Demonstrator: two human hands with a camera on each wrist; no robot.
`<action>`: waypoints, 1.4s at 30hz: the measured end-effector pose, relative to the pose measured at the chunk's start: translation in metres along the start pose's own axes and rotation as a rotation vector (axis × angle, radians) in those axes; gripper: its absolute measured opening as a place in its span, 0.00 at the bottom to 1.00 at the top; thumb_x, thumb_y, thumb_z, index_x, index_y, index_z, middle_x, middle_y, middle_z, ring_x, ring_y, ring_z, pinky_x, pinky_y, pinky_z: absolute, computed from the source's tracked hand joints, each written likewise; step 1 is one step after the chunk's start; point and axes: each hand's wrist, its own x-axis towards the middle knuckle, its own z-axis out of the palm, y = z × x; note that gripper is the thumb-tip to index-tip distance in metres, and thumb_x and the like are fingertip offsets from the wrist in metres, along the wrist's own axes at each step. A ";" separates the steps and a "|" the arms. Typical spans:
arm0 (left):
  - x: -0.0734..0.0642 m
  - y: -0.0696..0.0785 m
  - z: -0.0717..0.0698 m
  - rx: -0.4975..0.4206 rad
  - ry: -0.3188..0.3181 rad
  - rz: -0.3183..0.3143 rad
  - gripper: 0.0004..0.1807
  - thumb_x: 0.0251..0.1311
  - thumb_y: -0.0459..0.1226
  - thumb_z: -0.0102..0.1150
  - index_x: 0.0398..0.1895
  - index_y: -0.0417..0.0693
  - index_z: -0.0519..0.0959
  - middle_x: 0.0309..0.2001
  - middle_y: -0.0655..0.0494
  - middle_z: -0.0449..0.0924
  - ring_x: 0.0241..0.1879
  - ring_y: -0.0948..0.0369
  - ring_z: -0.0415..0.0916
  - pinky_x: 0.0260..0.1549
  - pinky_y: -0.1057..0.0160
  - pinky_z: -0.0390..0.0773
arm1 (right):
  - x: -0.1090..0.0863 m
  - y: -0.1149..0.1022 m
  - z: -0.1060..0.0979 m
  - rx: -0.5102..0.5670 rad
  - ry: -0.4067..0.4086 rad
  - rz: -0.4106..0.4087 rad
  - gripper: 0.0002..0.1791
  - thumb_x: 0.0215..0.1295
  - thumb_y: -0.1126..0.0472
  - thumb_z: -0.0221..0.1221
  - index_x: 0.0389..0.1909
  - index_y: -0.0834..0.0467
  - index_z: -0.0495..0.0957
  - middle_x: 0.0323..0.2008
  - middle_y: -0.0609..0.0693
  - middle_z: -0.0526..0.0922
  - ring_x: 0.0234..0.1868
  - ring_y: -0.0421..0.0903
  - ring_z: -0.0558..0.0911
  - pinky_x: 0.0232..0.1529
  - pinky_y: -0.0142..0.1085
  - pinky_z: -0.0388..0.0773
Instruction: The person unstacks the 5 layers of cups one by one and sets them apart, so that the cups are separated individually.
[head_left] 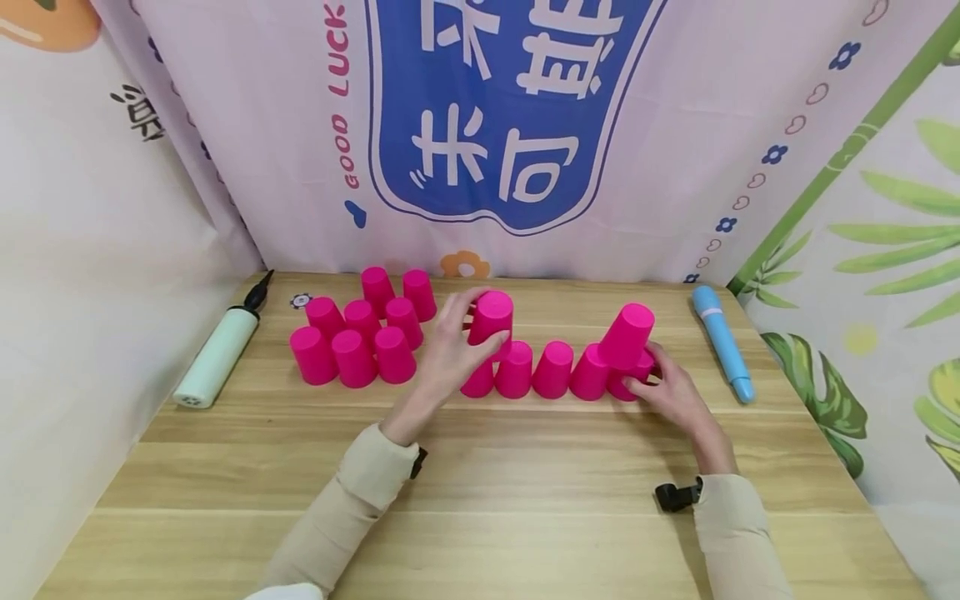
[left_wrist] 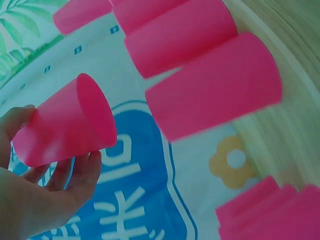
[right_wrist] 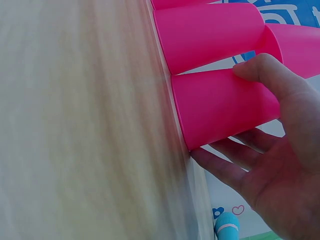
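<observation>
My left hand [head_left: 452,354] grips an upside-down pink cup [head_left: 492,321] between thumb and fingers, raised over the left end of a row of pink cups [head_left: 553,371]. In the left wrist view, the held cup's open mouth [left_wrist: 98,112] faces the row, with a gap between them. My right hand [head_left: 675,396] holds the row's rightmost cup [right_wrist: 225,107], thumb on one side and fingers on the other. That cup stands mouth down on the table. Another pink cup [head_left: 627,335] sits on top, bridging the two rightmost cups.
Several more upside-down pink cups [head_left: 354,358] stand in rows on the left of the wooden table [head_left: 525,500]. A pale green hand pump [head_left: 219,354] lies at the left edge, and a blue microphone-shaped object [head_left: 723,342] at the right. A printed cloth [head_left: 285,167] hangs behind.
</observation>
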 end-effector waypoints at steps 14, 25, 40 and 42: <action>-0.026 -0.026 -0.037 0.097 0.092 -0.073 0.35 0.51 0.38 0.72 0.63 0.46 0.67 0.51 0.48 0.71 0.46 0.54 0.72 0.41 0.55 0.80 | -0.002 0.006 0.004 -0.010 -0.004 0.018 0.40 0.63 0.52 0.63 0.72 0.56 0.56 0.60 0.63 0.70 0.60 0.64 0.70 0.59 0.58 0.67; -0.040 -0.045 -0.055 0.132 0.114 -0.118 0.36 0.50 0.37 0.73 0.63 0.43 0.67 0.51 0.45 0.71 0.47 0.51 0.72 0.44 0.52 0.78 | -0.002 0.007 0.005 -0.011 -0.004 0.021 0.41 0.63 0.52 0.63 0.72 0.56 0.55 0.61 0.64 0.69 0.61 0.64 0.70 0.60 0.58 0.66; -0.051 -0.065 -0.077 0.191 0.093 -0.218 0.36 0.53 0.37 0.70 0.63 0.39 0.64 0.55 0.42 0.69 0.53 0.48 0.69 0.48 0.47 0.76 | 0.000 0.003 0.004 -0.008 0.008 0.019 0.41 0.63 0.52 0.63 0.72 0.56 0.55 0.61 0.64 0.69 0.60 0.65 0.70 0.59 0.59 0.67; -0.053 -0.067 -0.081 0.185 0.090 -0.222 0.36 0.53 0.37 0.70 0.63 0.39 0.64 0.56 0.42 0.68 0.54 0.48 0.68 0.49 0.46 0.76 | 0.001 0.002 0.004 -0.006 0.007 0.019 0.41 0.62 0.52 0.63 0.72 0.56 0.55 0.61 0.64 0.69 0.60 0.65 0.70 0.59 0.59 0.66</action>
